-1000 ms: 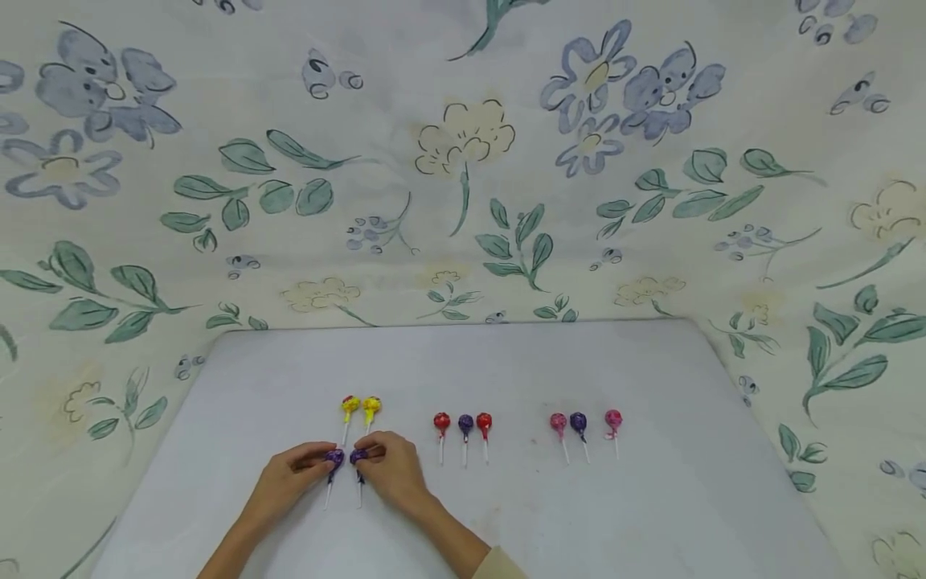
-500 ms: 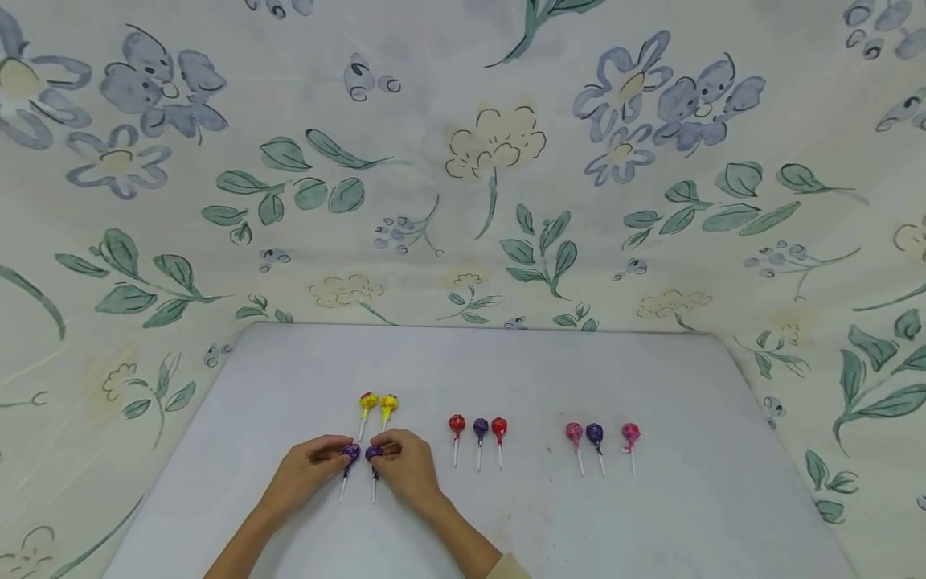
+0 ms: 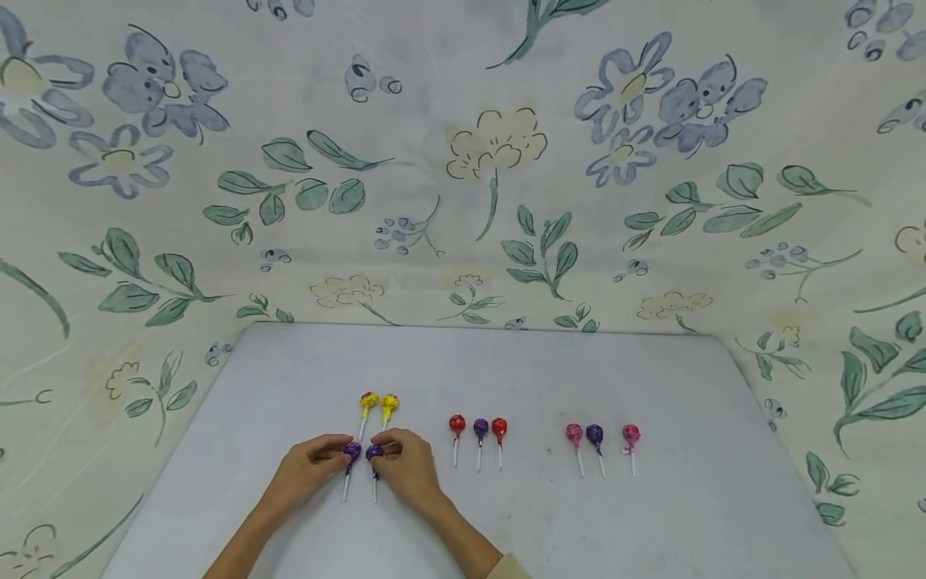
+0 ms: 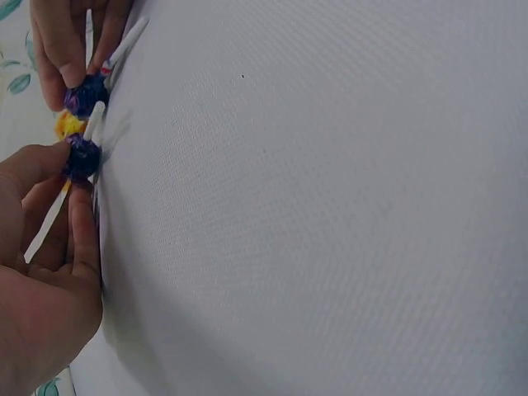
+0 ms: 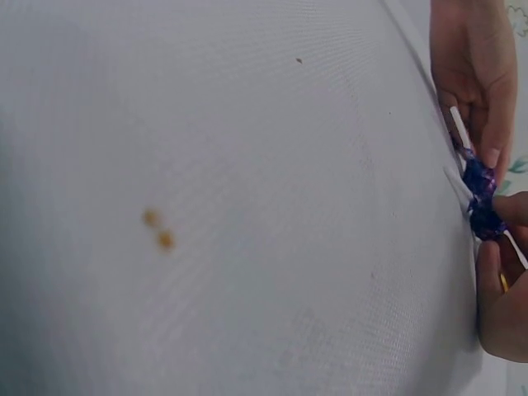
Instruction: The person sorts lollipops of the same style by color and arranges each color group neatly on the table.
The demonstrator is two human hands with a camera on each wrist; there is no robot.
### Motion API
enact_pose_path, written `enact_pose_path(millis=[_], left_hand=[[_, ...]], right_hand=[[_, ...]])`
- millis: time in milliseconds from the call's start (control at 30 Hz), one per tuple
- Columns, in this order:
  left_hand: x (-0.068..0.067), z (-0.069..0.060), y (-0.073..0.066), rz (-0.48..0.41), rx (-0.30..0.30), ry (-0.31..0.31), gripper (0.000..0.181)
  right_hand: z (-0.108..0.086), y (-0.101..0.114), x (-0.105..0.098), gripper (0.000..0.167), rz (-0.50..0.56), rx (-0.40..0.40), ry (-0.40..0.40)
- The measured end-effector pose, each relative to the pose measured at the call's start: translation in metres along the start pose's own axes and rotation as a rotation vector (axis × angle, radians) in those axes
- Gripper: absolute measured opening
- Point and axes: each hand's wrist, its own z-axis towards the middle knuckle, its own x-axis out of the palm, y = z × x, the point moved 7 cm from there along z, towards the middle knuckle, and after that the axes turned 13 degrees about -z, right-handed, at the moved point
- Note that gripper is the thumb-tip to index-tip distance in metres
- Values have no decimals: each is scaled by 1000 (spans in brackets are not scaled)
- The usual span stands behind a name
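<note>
2 hands [image 3: 305,473] [image 3: 411,473] pinch 2 ball-shaped lollipops [image 3: 352,452] [image 3: 373,453] (crinkly-wrapped).

The left forearm [image 3: 243,537] and right forearm [image 3: 463,531] slanted inward from the bottom of the head view, the left hand [image 3: 309,468] and right hand [image 3: 409,468] near each other but apart, fingertips turned inward, each thumb pinching against its fingers.

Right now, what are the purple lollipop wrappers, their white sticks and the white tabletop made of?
Purple wrappers: probably thin, shiny plastic film or foil; they look crinkled and catch light.
White sticks: plastic or rolled paper, I can't tell which; they look smooth and dull.
White tabletop: matte, perhaps cloth or textured plastic; the wrist views show fine, weave-like ridges.
</note>
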Motion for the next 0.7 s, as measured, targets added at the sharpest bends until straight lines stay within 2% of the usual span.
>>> enact_pose_path(millis=[333,567,700], left_hand=[[0,0,0,-4,-3,-7,35],[0,0,-1,16,-6,-3,38],[-2,2,-4,28,1,-21,37]], right_hand=[[2,2,-6,20,13,-5,-21],[4,4,-23,19,68,2,-74],[3,8,-35,18,60,-8,-83]])
